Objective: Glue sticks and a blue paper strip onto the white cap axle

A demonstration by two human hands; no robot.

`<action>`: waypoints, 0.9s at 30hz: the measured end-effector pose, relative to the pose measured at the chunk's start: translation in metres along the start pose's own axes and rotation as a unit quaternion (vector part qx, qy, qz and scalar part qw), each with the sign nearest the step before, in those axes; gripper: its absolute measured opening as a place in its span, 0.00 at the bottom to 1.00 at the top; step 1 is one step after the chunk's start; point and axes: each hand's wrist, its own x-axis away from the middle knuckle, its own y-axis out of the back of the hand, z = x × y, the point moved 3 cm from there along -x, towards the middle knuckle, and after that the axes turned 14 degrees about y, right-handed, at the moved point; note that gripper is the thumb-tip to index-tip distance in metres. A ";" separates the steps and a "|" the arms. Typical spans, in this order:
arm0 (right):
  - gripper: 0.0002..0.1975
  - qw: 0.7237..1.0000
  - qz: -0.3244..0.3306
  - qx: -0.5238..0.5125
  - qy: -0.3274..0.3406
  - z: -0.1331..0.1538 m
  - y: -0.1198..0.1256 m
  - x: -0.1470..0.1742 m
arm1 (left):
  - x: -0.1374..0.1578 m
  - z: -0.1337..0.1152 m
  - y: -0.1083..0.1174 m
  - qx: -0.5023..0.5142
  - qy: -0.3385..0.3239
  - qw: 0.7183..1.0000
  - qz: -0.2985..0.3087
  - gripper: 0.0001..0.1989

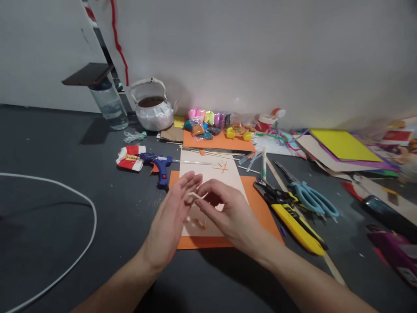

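Note:
A small, thin cream-coloured piece (196, 196) is pinched between the thumb and fingertips of my right hand (224, 206); its material is too small to make out. My left hand (174, 213) faces it with the palm turned inward and the fingers stretched out, close to the piece's left end. Both hands are above a pale sheet (211, 228) lying on orange paper (260, 208). Small orange bits (201, 224) rest on the sheet below my hands. Farther up the sheet are thin orange strips (224, 168) laid crosswise.
Left of the sheet lies a blue glue gun (161, 165) with a clear stick. Wire strippers (293, 221) and blue-handled scissors (311, 198) lie right. Behind stand a kettle (154, 115), a water bottle (109, 106) and bagged coloured clay (205, 124). A white cable (93, 213) curves at left.

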 end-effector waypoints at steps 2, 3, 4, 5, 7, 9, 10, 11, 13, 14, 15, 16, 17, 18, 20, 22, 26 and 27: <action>0.07 0.999 -0.026 -0.038 -0.027 -0.002 0.012 0.007 | -0.001 -0.002 0.008 -0.157 -0.017 0.985 -0.071 0.22; 0.08 0.998 -0.041 -0.044 -0.036 -0.003 0.019 0.011 | -0.002 -0.003 0.011 -0.249 -0.022 0.963 -0.100 0.22; 0.08 0.997 -0.054 -0.040 -0.046 -0.004 0.025 0.015 | -0.003 -0.004 0.014 -0.340 -0.028 0.933 -0.118 0.23; 0.09 0.996 -0.065 -0.033 -0.056 -0.006 0.032 0.019 | -0.004 -0.004 0.015 -0.423 -0.035 0.897 -0.123 0.25; 0.11 0.993 -0.078 -0.024 -0.081 -0.011 0.042 0.026 | -0.007 0.000 0.017 -0.549 -0.062 0.825 -0.114 0.26; 0.12 0.991 -0.077 -0.025 -0.106 -0.016 0.047 0.031 | -0.011 0.005 0.018 -0.622 -0.094 0.771 -0.098 0.25; 0.12 0.990 -0.074 -0.031 -0.115 -0.019 0.047 0.033 | -0.013 0.008 0.019 -0.645 -0.105 0.751 -0.096 0.23; 0.12 0.989 -0.070 -0.037 -0.124 -0.021 0.047 0.034 | -0.015 0.010 0.020 -0.661 -0.109 0.737 -0.096 0.21; 0.11 0.987 -0.065 -0.051 -0.137 -0.026 0.045 0.035 | -0.019 0.014 0.022 -0.677 -0.108 0.721 -0.099 0.16; 0.09 0.986 -0.063 -0.059 -0.141 -0.028 0.043 0.036 | -0.021 0.015 0.022 -0.680 -0.106 0.719 -0.099 0.14; 0.08 0.985 -0.062 -0.066 -0.144 -0.030 0.042 0.037 | -0.022 0.015 0.022 -0.679 -0.108 0.719 -0.097 0.12; 0.06 0.985 -0.059 -0.074 -0.147 -0.031 0.041 0.038 | -0.022 0.016 0.022 -0.678 -0.111 0.721 -0.092 0.12; 0.06 0.984 -0.055 -0.082 -0.151 -0.032 0.040 0.040 | -0.022 0.017 0.021 -0.675 -0.112 0.724 -0.087 0.11; 0.05 0.982 -0.054 -0.091 -0.157 -0.033 0.040 0.042 | -0.021 0.017 0.020 -0.673 -0.113 0.727 -0.081 0.10; 0.05 0.977 -0.056 -0.111 -0.172 -0.034 0.040 0.046 | -0.018 0.019 0.017 -0.666 -0.124 0.731 -0.078 0.10; 0.04 0.972 -0.062 -0.134 -0.181 -0.033 0.041 0.050 | -0.014 0.020 0.015 -0.662 -0.135 0.734 -0.075 0.10; 0.03 0.975 -0.071 -0.125 -0.170 -0.032 0.045 0.054 | -0.013 0.024 0.010 -0.654 -0.123 0.745 -0.042 0.10; 0.03 0.978 -0.072 -0.102 -0.167 -0.032 0.048 0.055 | -0.014 0.025 0.010 -0.651 -0.114 0.750 -0.035 0.10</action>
